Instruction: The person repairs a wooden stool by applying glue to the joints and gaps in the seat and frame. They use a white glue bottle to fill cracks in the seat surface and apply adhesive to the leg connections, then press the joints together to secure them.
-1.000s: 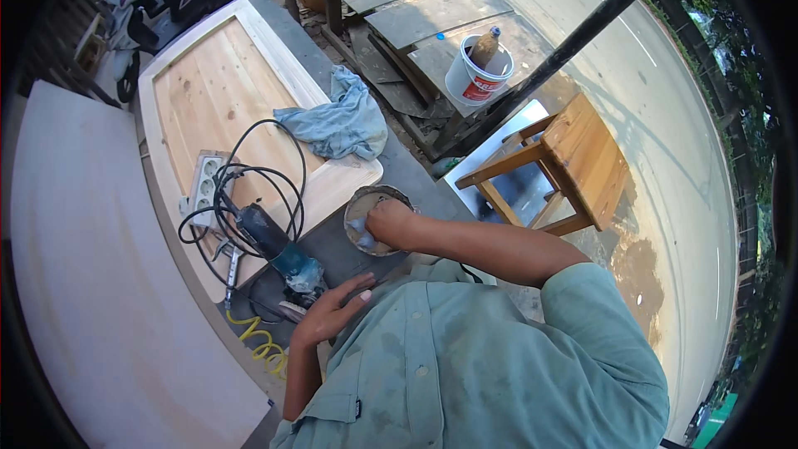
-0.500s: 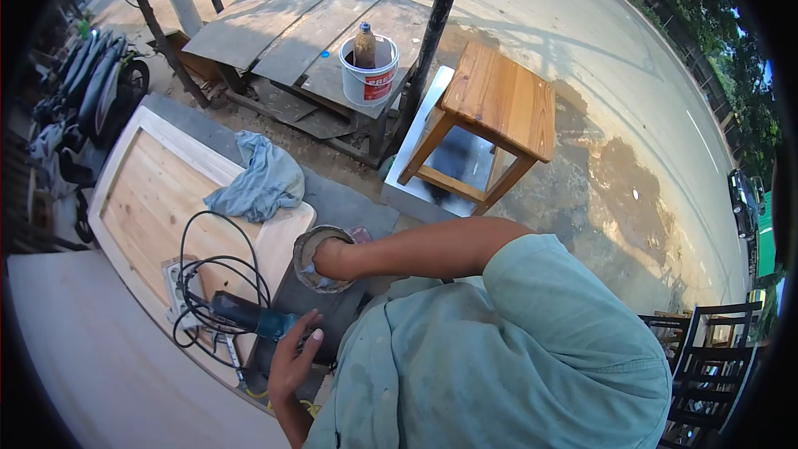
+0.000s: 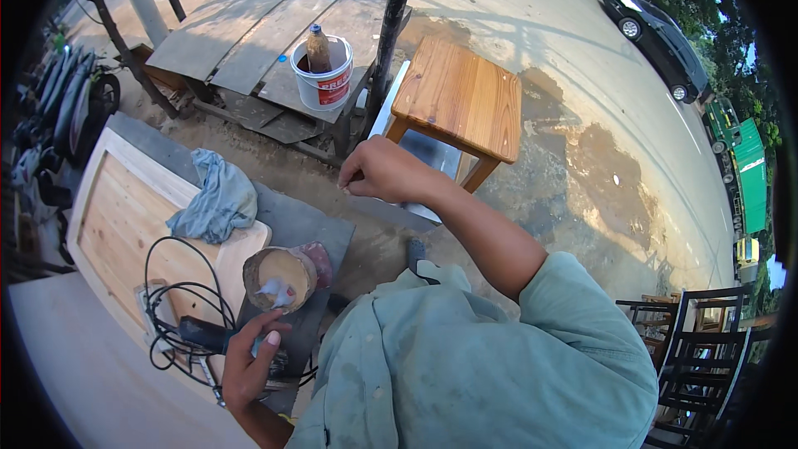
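Observation:
My right hand [image 3: 386, 168] is raised beyond the bowl, to the left of the wooden stool [image 3: 457, 96]. Its fingertips are pinched together; whatever they hold is too small to make out. My left hand [image 3: 248, 363] hovers by the near rim of the bowl, fingers apart and nothing gripped. A round, crusted bowl [image 3: 253, 276] contains tan material, with a small whitish bottle or tube [image 3: 277, 292] lying in it. Partly under my left hand is a dark power tool [image 3: 204, 334] with a coiled black cable [image 3: 218, 295]. Behind the bowl sits a pinkish container [image 3: 320, 264].
A pale wooden panel [image 3: 137, 199] lies on the left, with a blue-grey cloth [image 3: 214, 201] on it. Further off, a low plank table [image 3: 220, 41] bears a white bucket [image 3: 316, 93] holding a brown bottle [image 3: 317, 50]. A black post [image 3: 389, 37] rises beside it.
My right hand has come out of the bowl and moved up and to the right, toward the stool. My left hand stays low near the power tool. The view has turned slightly.

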{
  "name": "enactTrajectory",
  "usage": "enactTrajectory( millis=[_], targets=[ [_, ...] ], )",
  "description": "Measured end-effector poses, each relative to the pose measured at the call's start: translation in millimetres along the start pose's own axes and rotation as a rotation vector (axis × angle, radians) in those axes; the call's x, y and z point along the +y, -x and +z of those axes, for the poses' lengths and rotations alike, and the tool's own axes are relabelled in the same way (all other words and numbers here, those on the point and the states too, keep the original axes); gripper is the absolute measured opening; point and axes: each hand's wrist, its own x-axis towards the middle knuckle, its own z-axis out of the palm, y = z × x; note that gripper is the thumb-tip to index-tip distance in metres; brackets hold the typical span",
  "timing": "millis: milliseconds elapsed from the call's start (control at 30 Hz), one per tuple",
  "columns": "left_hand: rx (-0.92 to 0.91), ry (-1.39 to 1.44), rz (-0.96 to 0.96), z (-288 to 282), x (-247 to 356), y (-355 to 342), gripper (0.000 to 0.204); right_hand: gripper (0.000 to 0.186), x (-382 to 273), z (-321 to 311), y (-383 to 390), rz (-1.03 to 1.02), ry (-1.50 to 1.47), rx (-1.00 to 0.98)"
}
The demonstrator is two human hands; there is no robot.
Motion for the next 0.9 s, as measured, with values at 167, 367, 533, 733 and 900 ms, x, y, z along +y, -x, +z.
enactTrajectory(
  millis=[167, 367, 533, 733, 900],
  targets=[
    [0.156, 0.008, 0.044, 44.3, 27.1, -56.4, 0.033, 0.015, 142.2, -114.2, 74.5, 0.404, 0.014, 0.283],
    [0.259, -0.038, 0.300, 127.0, 69.3, -205.9, 0.031, 0.013, 207.4, -129.4, 99.9, 0.209, 0.195, 0.230],
    [0.253, -0.321, 0.464, 195.5, 95.3, -316.7, 0.033, 0.022, 223.4, -132.5, 114.8, -0.099, 0.305, 0.140],
    [0.422, -0.590, 0.447, 240.1, 93.8, -415.8, 0.043, 0.063, 218.8, -130.4, 137.6, -0.024, 0.411, 0.066],
    [0.475, -0.837, 0.305, 269.0, 77.1, -449.2, 0.059, 0.086, 214.2, -110.5, 140.4, -0.058, 0.542, -0.111]
  ],
)
